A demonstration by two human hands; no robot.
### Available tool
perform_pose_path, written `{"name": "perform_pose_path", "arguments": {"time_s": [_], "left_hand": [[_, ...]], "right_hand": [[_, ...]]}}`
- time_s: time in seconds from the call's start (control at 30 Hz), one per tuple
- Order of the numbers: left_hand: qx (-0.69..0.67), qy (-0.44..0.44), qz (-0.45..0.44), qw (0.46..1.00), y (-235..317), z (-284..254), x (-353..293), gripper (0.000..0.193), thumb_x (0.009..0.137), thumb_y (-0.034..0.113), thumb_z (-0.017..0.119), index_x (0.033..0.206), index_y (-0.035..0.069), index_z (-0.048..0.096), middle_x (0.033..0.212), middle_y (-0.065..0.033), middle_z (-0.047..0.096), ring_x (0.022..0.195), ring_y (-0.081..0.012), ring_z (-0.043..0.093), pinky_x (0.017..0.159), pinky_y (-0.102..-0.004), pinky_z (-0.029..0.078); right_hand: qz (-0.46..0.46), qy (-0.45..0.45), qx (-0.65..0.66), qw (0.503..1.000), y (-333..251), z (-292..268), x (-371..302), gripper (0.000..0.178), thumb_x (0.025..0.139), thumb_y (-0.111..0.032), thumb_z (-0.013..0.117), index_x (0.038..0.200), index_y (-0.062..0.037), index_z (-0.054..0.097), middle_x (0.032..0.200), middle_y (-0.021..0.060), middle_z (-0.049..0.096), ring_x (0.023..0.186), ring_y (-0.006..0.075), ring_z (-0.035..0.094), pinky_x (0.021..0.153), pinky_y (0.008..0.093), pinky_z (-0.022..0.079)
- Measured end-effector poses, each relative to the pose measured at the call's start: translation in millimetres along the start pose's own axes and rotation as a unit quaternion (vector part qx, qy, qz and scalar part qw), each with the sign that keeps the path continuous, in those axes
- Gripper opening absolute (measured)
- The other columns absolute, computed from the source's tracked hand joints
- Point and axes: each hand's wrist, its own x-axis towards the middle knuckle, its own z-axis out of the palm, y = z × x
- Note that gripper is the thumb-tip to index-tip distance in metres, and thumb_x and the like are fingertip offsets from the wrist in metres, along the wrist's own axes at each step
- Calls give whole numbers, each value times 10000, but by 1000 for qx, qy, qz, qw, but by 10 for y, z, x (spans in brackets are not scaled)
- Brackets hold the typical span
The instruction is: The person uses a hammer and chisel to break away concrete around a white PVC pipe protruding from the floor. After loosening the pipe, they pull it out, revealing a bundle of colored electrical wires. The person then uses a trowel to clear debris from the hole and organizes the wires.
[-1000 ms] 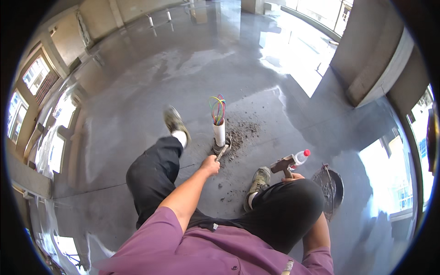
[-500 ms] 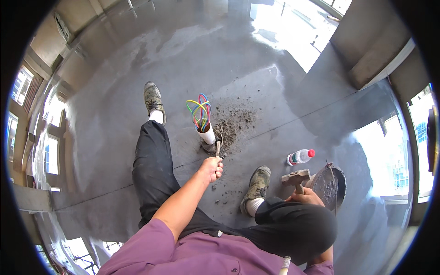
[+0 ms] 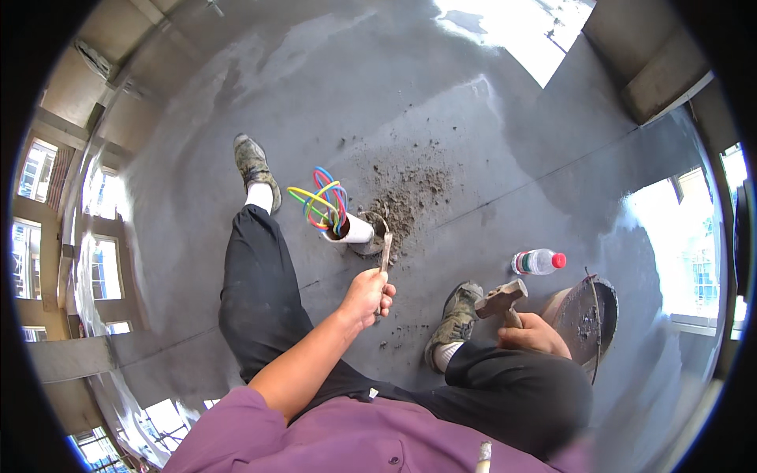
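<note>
My left hand (image 3: 367, 298) is closed round a slim, worn chisel (image 3: 385, 254), whose far end reaches the broken hole (image 3: 369, 243) in the concrete. Out of that hole a white plastic pipe (image 3: 356, 230) leans to the left. Looped red, blue, yellow and green wires (image 3: 327, 197) stick out of its mouth. Crumbled concrete (image 3: 408, 189) lies scattered beyond and to the right of the hole. Above my right shoe, my right hand (image 3: 535, 335) grips the handle of a hammer with a blocky, dusty head (image 3: 501, 298). The hammer is apart from the chisel.
A clear plastic bottle with a red cap (image 3: 539, 262) lies right of my shoe (image 3: 456, 319). Beside my right hand stands a dirty bucket (image 3: 579, 315) with a wire handle. My left foot (image 3: 256, 173) is stretched ahead. A cigarette (image 3: 483, 456) shows at the lower edge.
The pipe now leans further left, and its wires have swung left with it. The chisel sits at the hole's right side. The view has shifted slightly; the hammer stays near my right knee.
</note>
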Motion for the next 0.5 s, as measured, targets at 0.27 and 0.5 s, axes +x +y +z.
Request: {"name": "perform_pose_path", "arguments": {"time_s": [0.27, 0.5], "left_hand": [[-76, -59, 37, 995, 41, -350, -107, 364, 1036, 256, 454, 1362, 100, 499, 908, -104, 648, 540, -110, 570, 449, -276, 503], [-162, -102, 128, 973, 253, -664, -79, 373, 970, 307, 535, 1214, 27, 566, 898, -154, 694, 651, -179, 667, 527, -277, 532]], "right_hand": [[-37, 80, -61, 994, 85, -35, -237, 235, 905, -200, 691, 925, 31, 657, 837, 100, 718, 798, 163, 676, 760, 326, 520], [-37, 220, -309, 925, -311, -48, -615, 262, 847, -229, 728, 890, 27, 690, 765, 136, 701, 712, 226, 677, 697, 371, 509]]}}
